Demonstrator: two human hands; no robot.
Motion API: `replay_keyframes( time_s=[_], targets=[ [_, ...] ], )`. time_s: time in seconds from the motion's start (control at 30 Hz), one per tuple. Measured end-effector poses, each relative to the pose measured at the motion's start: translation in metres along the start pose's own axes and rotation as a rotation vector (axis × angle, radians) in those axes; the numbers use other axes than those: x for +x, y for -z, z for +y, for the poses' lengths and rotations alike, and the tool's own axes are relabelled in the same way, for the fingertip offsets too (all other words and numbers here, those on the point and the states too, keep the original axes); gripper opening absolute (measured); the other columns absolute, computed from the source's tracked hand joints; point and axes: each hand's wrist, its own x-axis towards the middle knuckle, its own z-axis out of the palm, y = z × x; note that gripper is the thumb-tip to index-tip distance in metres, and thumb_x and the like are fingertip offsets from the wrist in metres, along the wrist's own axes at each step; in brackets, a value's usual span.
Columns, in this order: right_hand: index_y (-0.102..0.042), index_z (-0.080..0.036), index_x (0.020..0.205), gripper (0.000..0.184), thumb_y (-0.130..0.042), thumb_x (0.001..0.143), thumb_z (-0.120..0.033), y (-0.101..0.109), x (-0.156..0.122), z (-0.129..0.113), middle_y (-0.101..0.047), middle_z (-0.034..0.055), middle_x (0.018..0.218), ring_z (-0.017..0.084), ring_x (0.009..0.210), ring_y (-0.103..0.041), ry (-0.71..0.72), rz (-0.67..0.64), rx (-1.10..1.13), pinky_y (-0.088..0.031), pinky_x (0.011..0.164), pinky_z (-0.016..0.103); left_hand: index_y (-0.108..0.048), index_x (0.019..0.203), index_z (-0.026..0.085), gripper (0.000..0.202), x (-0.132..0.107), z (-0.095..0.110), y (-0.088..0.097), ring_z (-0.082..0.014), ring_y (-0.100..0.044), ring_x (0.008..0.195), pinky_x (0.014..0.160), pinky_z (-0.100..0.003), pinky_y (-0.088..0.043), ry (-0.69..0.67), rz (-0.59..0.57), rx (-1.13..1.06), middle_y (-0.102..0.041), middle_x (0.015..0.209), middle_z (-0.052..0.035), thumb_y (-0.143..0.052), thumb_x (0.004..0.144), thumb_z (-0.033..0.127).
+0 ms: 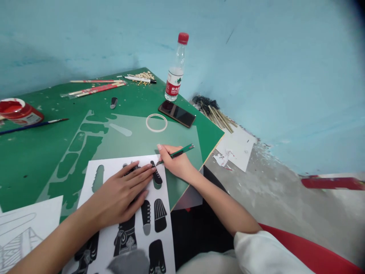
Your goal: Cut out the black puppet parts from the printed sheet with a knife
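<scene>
A white sheet (178, 247) printed with black and grey shapes lies on the table in front of me. My left hand (125, 194) presses flat on it, fingers stretched out towards a small black boot-like shape (157, 177). At the top of that shape, near my left fingertips, sits the tip of a slim green craft knife (182, 150). My right hand (174, 161) grips this knife like a pen. Under the paper spreads a translucent plastic sheet (134, 140) with several shapes cut out of its left part. A cut-out opening (98, 178) shows at the paper's upper left.
Beyond my hands are a tape ring (156, 130), a phone (177, 113) and a water bottle (174, 72). Farther left lie wrapped sticks (98, 90), a marker (140, 79), a red paint jar (19, 112) and a paintbrush (34, 126). A drawing (31, 224) lies lower left.
</scene>
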Motion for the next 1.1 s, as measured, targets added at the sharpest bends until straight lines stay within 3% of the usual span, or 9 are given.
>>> replay_keyframes(
  time_s=[0.2, 0.4, 0.57, 0.67, 0.77, 0.83, 0.97, 1.1],
  targets=[
    [-0.055, -0.023, 0.066, 0.061, -0.042, 0.106, -0.068, 0.000, 0.000, -0.002, -0.061, -0.0007, 0.061, 0.014, 0.060, -0.059, -0.034, -0.018, 0.006, -0.047, 0.067, 0.028, -0.061, 0.149, 0.007, 0.047, -0.002, 0.000, 0.000, -0.0265, -0.054, 0.152, 0.142, -0.043, -0.008, 0.007, -0.006, -0.011, -0.063, 0.158, -0.0116, -0.052, 0.106, 0.024],
    [-0.070, -0.020, 0.075, 0.063, -0.049, 0.103, -0.072, 0.017, -0.001, -0.018, -0.055, -0.0040, 0.050, 0.012, 0.050, -0.051, -0.178, -0.186, 0.195, -0.044, 0.059, 0.027, -0.065, 0.146, 0.007, 0.044, -0.003, 0.002, -0.002, -0.0264, -0.055, 0.152, 0.141, -0.041, -0.010, 0.027, 0.031, -0.047, -0.062, 0.158, -0.0127, -0.052, 0.106, 0.023],
    [-0.058, -0.023, 0.083, 0.053, -0.059, 0.098, -0.074, 0.026, -0.016, -0.025, -0.054, -0.0056, 0.064, 0.012, 0.055, -0.047, -0.119, -0.043, 0.207, -0.040, 0.056, 0.026, -0.068, 0.141, 0.007, 0.042, -0.001, 0.004, -0.004, -0.0265, -0.057, 0.150, 0.141, -0.040, -0.011, 0.048, 0.062, -0.074, -0.066, 0.154, -0.0126, -0.050, 0.108, 0.025],
    [-0.055, -0.025, 0.089, 0.057, -0.035, 0.106, -0.075, 0.021, -0.028, -0.023, -0.057, -0.0022, 0.072, 0.014, 0.062, -0.051, -0.121, 0.034, 0.117, -0.042, 0.058, 0.027, -0.069, 0.140, 0.008, 0.041, -0.001, 0.004, -0.005, -0.0258, -0.058, 0.149, 0.141, -0.039, -0.012, 0.033, 0.082, -0.056, -0.066, 0.153, -0.0129, -0.050, 0.108, 0.025],
    [-0.050, -0.025, 0.069, 0.073, -0.013, 0.109, -0.073, 0.015, -0.036, -0.022, -0.053, 0.0005, 0.061, 0.017, 0.061, -0.052, -0.088, 0.104, -0.083, -0.042, 0.063, 0.031, -0.070, 0.139, 0.009, 0.040, -0.001, 0.005, -0.005, -0.0263, -0.059, 0.148, 0.139, -0.043, -0.019, 0.037, 0.081, -0.050, -0.067, 0.153, -0.0134, -0.049, 0.109, 0.024],
    [-0.046, -0.025, 0.060, 0.074, -0.017, 0.111, -0.071, 0.009, -0.041, -0.024, -0.052, 0.0012, 0.055, 0.017, 0.058, -0.053, -0.092, 0.123, -0.204, -0.041, 0.065, 0.032, -0.070, 0.138, 0.008, 0.040, -0.002, 0.005, -0.006, -0.0272, -0.060, 0.147, 0.138, -0.045, -0.026, 0.045, 0.079, -0.052, -0.068, 0.152, -0.0154, -0.048, 0.109, 0.024],
    [-0.042, -0.024, 0.061, 0.060, -0.043, 0.109, -0.060, -0.006, -0.048, -0.027, -0.052, -0.0013, 0.056, 0.014, 0.054, -0.049, -0.100, 0.144, -0.338, -0.034, 0.060, 0.031, -0.072, 0.136, 0.008, 0.040, -0.004, 0.005, -0.010, -0.0298, -0.056, 0.151, 0.135, -0.048, -0.033, 0.074, 0.099, -0.053, -0.065, 0.153, -0.0185, -0.048, 0.109, 0.025],
    [-0.039, -0.024, 0.065, 0.050, -0.040, 0.111, -0.044, -0.017, -0.055, -0.022, -0.052, -0.0011, 0.058, 0.013, 0.053, -0.048, -0.055, 0.153, -0.420, -0.031, 0.059, 0.031, -0.072, 0.136, 0.010, 0.040, -0.005, 0.005, -0.013, -0.0312, -0.060, 0.147, 0.133, -0.050, -0.038, 0.090, 0.104, -0.053, -0.066, 0.153, -0.0175, -0.048, 0.109, 0.027]
  ],
)
